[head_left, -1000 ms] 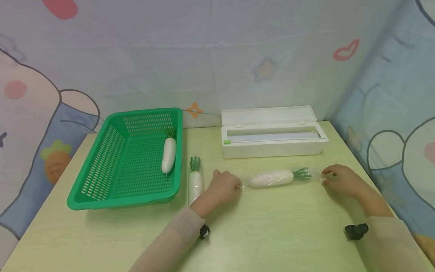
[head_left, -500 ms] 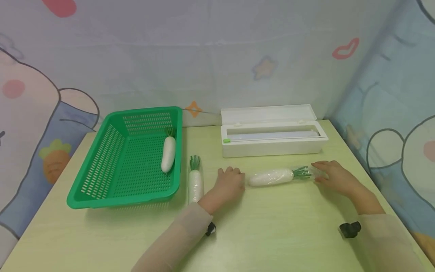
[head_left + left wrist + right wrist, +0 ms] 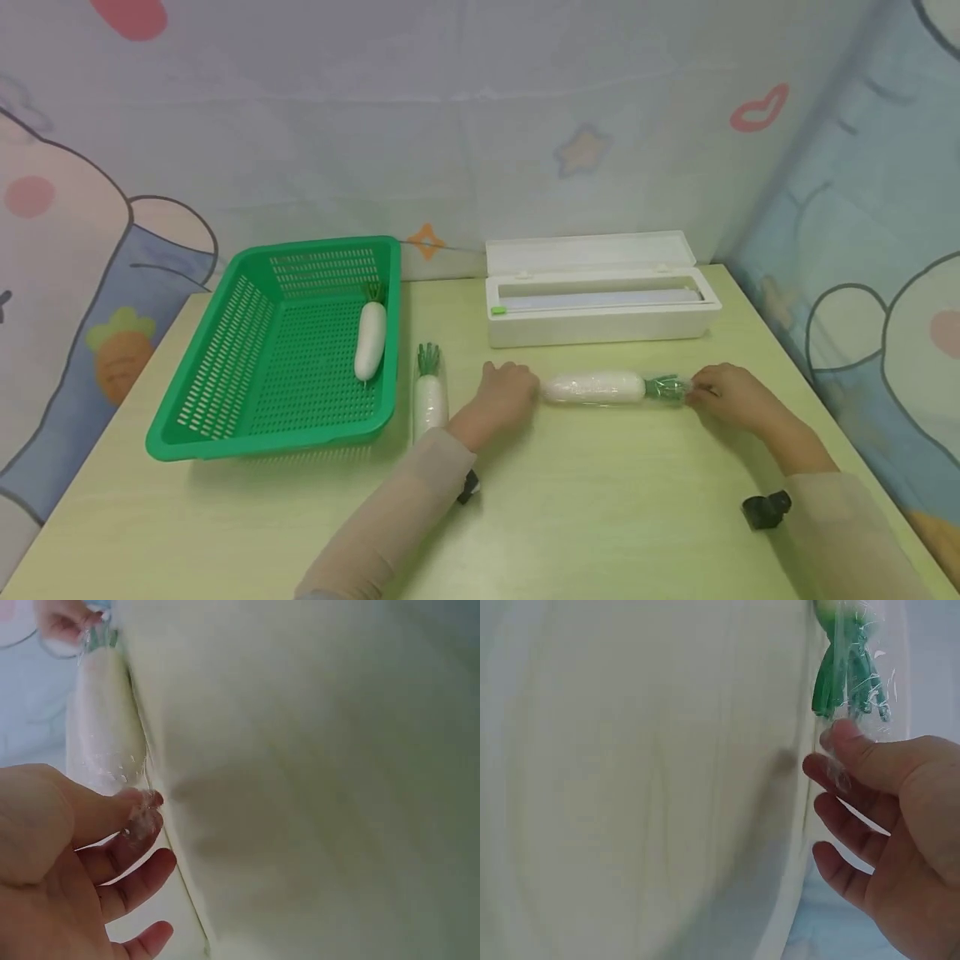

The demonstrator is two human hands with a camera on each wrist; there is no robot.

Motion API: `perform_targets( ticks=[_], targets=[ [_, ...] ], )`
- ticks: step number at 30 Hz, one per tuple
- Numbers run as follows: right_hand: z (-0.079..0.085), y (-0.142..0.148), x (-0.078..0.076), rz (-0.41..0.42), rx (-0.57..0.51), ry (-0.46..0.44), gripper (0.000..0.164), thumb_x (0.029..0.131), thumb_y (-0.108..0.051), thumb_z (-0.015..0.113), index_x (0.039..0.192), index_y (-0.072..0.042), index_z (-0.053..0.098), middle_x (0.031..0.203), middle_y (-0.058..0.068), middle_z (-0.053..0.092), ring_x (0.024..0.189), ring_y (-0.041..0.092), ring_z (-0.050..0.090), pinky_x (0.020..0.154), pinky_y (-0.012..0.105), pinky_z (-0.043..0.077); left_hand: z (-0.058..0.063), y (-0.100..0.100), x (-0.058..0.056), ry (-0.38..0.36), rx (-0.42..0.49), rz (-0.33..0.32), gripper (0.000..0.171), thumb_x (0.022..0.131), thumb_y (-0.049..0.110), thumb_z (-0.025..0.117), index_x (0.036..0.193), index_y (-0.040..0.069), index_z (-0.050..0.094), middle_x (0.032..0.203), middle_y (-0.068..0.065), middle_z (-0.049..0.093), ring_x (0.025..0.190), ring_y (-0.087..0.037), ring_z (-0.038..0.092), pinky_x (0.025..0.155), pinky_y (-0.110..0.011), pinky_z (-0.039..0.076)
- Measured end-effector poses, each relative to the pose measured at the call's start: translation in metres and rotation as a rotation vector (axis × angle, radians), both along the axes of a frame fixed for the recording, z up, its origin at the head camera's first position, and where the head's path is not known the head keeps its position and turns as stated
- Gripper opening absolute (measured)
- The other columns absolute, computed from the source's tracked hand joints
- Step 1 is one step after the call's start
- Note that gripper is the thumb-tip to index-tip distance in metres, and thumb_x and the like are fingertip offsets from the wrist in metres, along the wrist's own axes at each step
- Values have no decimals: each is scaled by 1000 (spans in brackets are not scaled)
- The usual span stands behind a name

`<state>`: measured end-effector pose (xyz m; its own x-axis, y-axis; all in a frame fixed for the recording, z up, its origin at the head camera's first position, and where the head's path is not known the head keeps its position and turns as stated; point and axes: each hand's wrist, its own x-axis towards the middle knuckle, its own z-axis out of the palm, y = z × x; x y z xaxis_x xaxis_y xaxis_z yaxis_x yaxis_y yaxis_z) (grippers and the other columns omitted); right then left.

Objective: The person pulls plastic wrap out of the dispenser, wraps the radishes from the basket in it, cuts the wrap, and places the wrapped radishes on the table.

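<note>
A white radish (image 3: 596, 387) with green stalks lies sideways between my hands, wrapped in clear plastic film (image 3: 678, 388). At its root end, my left hand (image 3: 507, 396) pinches the gathered film between thumb and index finger, as the left wrist view shows; the other fingers are loosely bent. My right hand (image 3: 731, 396) pinches the film just past the green stalks (image 3: 847, 679) with thumb and index finger. A second wrapped radish (image 3: 431, 404) lies lengthwise beside my left forearm, which hides its lower end.
A green basket (image 3: 273, 448) stands at the left with one radish (image 3: 371, 342) inside, along its right wall. Behind the wrapped radish sits a white film dispenser (image 3: 603, 327) with its lid raised and a roll within. A patterned cloth (image 3: 525, 125) hangs behind the table.
My right hand has moved left, closer to the stalks, and now pinches the film there. The film around the stalks looks narrower. My left hand has shifted slightly, staying at the root end.
</note>
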<state>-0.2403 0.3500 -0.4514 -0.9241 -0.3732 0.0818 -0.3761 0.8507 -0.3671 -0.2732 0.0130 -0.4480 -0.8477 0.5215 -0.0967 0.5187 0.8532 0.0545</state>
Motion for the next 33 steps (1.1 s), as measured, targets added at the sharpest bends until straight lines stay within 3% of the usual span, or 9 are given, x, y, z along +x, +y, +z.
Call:
perform_targets(
  ticks=[4,7,10,12,16,19,23,27,33],
  targets=[
    [1,2,18,-66,-149,-44,10,93,-9,62,88,-4,69,87,8,68,69,11,55,60,31,46,9,-7,-1,-82,215,58,19,95,10,54,100,12,72,94,-3,65,92,-22,59,86,-48,43],
    [4,-4,36,-45,-233,17,7,93,-10,63,89,-8,69,87,3,67,67,1,48,57,25,44,18,-13,-5,-180,510,136,21,99,11,51,104,5,70,103,-9,68,98,-27,61,87,-48,46],
    [8,-19,55,20,-268,180,2,88,-10,69,87,-11,70,86,-1,67,74,-2,53,61,22,47,24,-19,-10,-277,818,226,23,101,10,48,111,1,67,103,-13,69,96,-30,62,80,-38,50],
    [11,-32,67,83,-277,343,10,91,-21,67,85,-13,71,84,-3,68,77,1,58,65,20,48,27,-22,-13,-332,997,280,23,100,10,50,115,0,65,100,-14,68,95,-29,62,75,-31,50],
    [16,-67,88,255,-315,650,33,96,-36,57,79,-12,72,77,-4,68,69,10,61,66,17,49,31,-27,-17,-397,1249,363,22,97,10,56,113,-1,66,96,-14,69,91,-23,61,87,-40,49],
    [16,-97,106,366,-314,761,39,99,-34,52,74,-11,70,73,-5,67,63,9,59,61,18,48,33,-27,-20,-433,1315,379,23,97,12,57,111,-2,68,93,-9,67,85,-16,58,90,-45,48],
    [9,-133,126,474,-266,821,34,101,-26,49,73,-10,63,65,-8,61,55,2,49,53,11,41,34,-19,-22,-512,1252,347,26,99,15,54,113,-1,68,92,-1,63,84,-12,54,84,-34,49],
    [1,-154,136,583,-199,843,30,103,-21,43,79,-10,57,62,-11,51,56,1,36,52,7,29,35,-8,-20,-574,1193,321,25,96,14,56,112,-1,69,97,-4,66,83,-11,54,81,-28,49],
    [-6,-156,137,682,-37,774,33,101,-24,43,74,-13,60,63,-10,52,61,5,34,56,11,27,36,-3,-10,-511,1186,354,26,89,10,61,110,-2,68,104,-10,68,84,-14,57,79,-31,49]
  ],
)
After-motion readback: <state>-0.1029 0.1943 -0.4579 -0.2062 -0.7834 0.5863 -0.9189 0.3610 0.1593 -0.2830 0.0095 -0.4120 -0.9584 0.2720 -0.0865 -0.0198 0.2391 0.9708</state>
